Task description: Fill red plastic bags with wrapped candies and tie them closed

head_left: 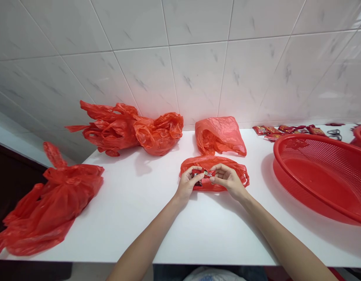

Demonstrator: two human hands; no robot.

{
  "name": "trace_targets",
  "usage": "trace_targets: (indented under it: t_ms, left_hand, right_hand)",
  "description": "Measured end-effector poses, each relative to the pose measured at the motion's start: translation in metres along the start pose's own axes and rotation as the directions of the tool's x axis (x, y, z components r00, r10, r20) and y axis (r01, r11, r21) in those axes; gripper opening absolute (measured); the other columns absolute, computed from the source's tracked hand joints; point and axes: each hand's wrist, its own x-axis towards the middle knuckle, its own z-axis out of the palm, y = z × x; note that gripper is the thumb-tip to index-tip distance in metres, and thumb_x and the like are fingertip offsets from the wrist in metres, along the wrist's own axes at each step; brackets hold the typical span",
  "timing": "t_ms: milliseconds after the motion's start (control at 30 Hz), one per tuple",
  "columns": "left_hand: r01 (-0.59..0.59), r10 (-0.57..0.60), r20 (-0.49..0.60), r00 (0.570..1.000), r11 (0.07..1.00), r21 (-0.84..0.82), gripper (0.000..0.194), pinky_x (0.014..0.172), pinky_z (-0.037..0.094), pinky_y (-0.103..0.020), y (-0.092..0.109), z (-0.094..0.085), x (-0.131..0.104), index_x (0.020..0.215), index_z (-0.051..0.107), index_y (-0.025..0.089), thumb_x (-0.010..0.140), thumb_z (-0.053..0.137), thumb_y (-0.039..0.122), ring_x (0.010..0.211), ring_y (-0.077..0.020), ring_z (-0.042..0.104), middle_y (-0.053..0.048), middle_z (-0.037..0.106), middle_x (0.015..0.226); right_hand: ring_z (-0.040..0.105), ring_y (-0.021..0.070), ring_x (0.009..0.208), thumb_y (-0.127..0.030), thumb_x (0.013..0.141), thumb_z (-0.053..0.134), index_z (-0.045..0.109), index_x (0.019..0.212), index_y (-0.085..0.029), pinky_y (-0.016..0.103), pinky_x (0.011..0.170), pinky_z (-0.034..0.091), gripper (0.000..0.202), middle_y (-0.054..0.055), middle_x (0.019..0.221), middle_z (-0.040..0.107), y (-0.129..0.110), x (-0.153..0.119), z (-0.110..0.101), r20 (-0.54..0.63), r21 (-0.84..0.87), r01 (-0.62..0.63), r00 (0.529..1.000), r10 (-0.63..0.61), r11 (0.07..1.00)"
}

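Note:
My left hand (186, 182) is closed on small red printed snack packets (208, 173), and a dark wrapper end shows below its fingers. My right hand (230, 180) pinches the right end of one packet between thumb and fingers. Both hands are just above an open red plastic bag (211, 160) lying on the white table. The bag's handle loop shows at its right end, and the hands partly hide its inside. Just behind it lies another crumpled red plastic bag (219, 130).
Filled or bunched red bags stand at the back left (110, 130), beside it (161, 134) and at the left edge (57, 199). A large red mesh basket (312, 183) stands on the right. Several red packets (285, 129) and black-handled scissors (335, 134) lie along the tiled wall.

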Motion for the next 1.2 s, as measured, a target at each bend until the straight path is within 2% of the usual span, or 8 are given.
trace_targets:
  t_ms: [267,500,900,1200]
  left_hand:
    - [0.000,0.000,0.003,1.000,1.000,0.002,0.042,0.054,0.044,-0.021,0.0004,0.0001,-0.0004,0.083,0.064,0.018,0.057,0.087,0.041,0.058,-0.0083,0.052,0.003,0.062,0.074]
    - [0.004,-0.004,0.014,1.000,1.000,0.015,0.040,0.059,0.046,-0.022,0.0019,-0.0020,-0.0012,0.083,0.065,0.018,0.059,0.087,0.040,0.064,-0.0102,0.056,0.001,0.065,0.078]
    - [0.003,-0.002,0.044,0.999,1.000,-0.008,0.037,0.057,0.043,-0.021,0.0022,-0.0010,-0.0019,0.085,0.063,0.019,0.061,0.085,0.036,0.060,-0.0090,0.053,0.004,0.061,0.075]
    - [-0.006,0.006,-0.006,1.000,1.000,-0.017,0.037,0.059,0.042,-0.022,0.0006,0.0000,-0.0018,0.088,0.066,0.019,0.062,0.083,0.039,0.059,-0.0088,0.052,0.003,0.061,0.073]
  right_hand:
    - [0.060,0.0140,0.068,-0.037,0.068,0.087,0.068,0.091,-0.022,0.030,0.068,0.051,0.033,0.000,0.080,0.066,0.0009,-0.0005,-0.0004,0.008,0.003,-0.011,1.000,0.011,1.000]
    - [0.061,0.0146,0.070,-0.037,0.068,0.087,0.068,0.091,-0.022,0.029,0.068,0.051,0.033,0.000,0.080,0.067,0.0007,-0.0003,-0.0007,0.007,-0.004,-0.005,1.000,0.005,1.000]
    - [0.062,0.0159,0.075,-0.036,0.067,0.087,0.070,0.092,-0.022,0.030,0.071,0.053,0.034,0.002,0.084,0.068,-0.0013,-0.0009,0.0005,0.008,-0.009,-0.003,1.000,0.003,1.000]
    - [0.062,0.0148,0.073,-0.033,0.068,0.087,0.070,0.091,-0.022,0.029,0.070,0.051,0.030,0.000,0.081,0.068,-0.0011,-0.0008,-0.0002,-0.004,0.023,0.005,1.000,-0.005,1.000]
